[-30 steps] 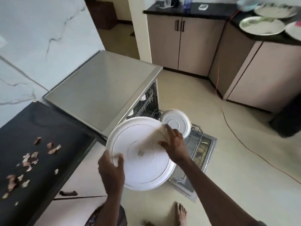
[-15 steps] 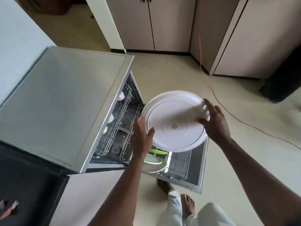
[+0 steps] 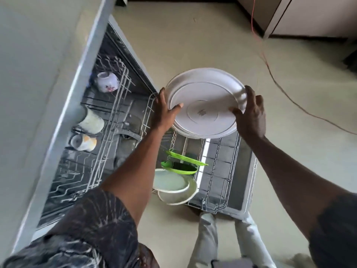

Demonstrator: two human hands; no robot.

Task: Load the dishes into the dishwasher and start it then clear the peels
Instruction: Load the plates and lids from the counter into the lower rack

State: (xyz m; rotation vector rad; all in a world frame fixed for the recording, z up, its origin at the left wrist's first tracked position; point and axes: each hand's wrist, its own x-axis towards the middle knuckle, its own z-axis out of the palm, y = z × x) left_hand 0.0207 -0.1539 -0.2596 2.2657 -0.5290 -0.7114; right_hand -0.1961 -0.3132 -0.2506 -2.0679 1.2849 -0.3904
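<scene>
Round white plate (image 3: 202, 105) now lower over wire rack (image 3: 222, 171), left hand (image 3: 164, 111) and right hand (image 3: 251, 115) gripping rim; misalignment could knock green plastic dishes (image 3: 181, 165).

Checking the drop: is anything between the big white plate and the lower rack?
Nothing visible does. The white plate hangs above the lower rack; green dishes and pale plates stand in slots nearer the person.
</scene>
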